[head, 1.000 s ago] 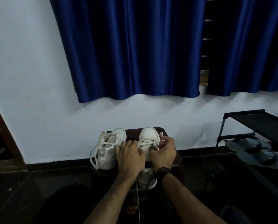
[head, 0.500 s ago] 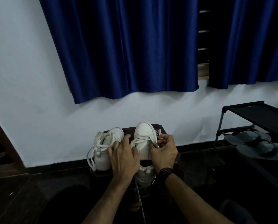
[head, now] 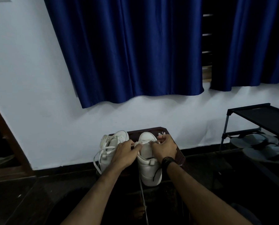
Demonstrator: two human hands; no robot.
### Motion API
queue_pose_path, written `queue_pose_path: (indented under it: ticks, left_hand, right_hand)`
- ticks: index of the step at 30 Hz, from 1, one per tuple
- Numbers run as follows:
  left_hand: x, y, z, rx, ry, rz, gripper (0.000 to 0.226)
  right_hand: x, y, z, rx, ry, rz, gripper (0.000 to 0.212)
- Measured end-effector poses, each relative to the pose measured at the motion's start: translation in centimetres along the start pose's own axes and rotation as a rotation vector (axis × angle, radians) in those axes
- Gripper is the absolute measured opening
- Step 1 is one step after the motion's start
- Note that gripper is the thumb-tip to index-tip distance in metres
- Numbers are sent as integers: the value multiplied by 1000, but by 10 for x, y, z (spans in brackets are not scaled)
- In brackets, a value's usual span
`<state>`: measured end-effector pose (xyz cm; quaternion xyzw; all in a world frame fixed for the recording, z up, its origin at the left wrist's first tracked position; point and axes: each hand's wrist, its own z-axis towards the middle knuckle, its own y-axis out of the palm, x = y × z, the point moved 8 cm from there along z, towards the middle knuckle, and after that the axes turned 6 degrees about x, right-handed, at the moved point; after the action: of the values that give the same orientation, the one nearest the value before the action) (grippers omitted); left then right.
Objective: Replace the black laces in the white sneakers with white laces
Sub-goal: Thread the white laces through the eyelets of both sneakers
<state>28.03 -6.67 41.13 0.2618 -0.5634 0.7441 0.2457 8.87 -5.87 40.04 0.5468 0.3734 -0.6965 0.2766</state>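
White lace (head: 138,144) now pulled taut between both hands, sneaker (head: 149,159) lower

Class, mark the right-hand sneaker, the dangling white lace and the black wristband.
right-hand sneaker (head: 149,172), head view, heel side.
dangling white lace (head: 143,202), head view, hanging strand.
black wristband (head: 167,160), head view, band on right wrist.

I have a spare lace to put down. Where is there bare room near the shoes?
The stool is crowded: both sneakers and both hands fill it, leaving only a bare strip right of the right hand. The rack's top shelf looks bare; the sandals take the lower one.
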Motion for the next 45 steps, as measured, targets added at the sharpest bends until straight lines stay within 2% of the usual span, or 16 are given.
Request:
queue_pose_path:
  ticks: [2,3,4,7,8,9,12,14,15,20,25,28,31,36,40,45]
  left_hand:
    - [-1,-4,4,-94,-43,12,46]
    - [-2,-10,7,-74,-46,30,47]
    - [0,-21,8,16,-18,63,41]
    - [18,-63,-16,499,115,107,8]
    - [20,-67,-27,552,82,128,9]
    - [14,-59,-31,505,0,159,16]
    - [-25,-11,-26,144,-267,168,35]
    - [-40,15,-21,-25,-297,7,35]
    - [-41,23,-20,-61,-279,-70,35]
    - [-27,25,-19,-55,-331,-455,27]
    - [-31,17,-8,-23,-402,-535,27]
    - [-26,7,-1,-31,-416,-603,19]
    - [-23,4,1,-102,-457,-580,13]
    - [-14,1,5,-127,-470,-531,34]
    - [-11,4,7,-120,-427,-474,25]
    - [-15,1,10,34,-389,-493,17]
  right_hand:
    - [0,2,1,-50,-25,-13,21]
    - [1,3,1,-62,-47,-17,18]
    - [2,1,0,-62,-71,-20,14]
    - [2,-4,-1,-26,-111,-33,8]
    - [1,-4,-2,-16,-108,-42,7]
    - [1,-4,-4,-5,-99,-52,6]
    - [1,-3,-7,4,-72,-82,4]
    - [1,-1,-6,-8,-72,-126,2]
    - [1,0,-6,-12,-72,-145,3]
    - [0,2,-6,-16,-60,-177,10]
    - [-1,4,-7,-5,-71,-185,16]
    - [0,4,-7,-6,-77,-184,17]
    - [-1,5,-9,-14,-77,-176,17]
    - [-4,6,-10,-31,-98,-186,18]
    - [-4,6,-12,-14,-157,-183,14]
    - [-6,-3,-29,103,-382,-130,12]
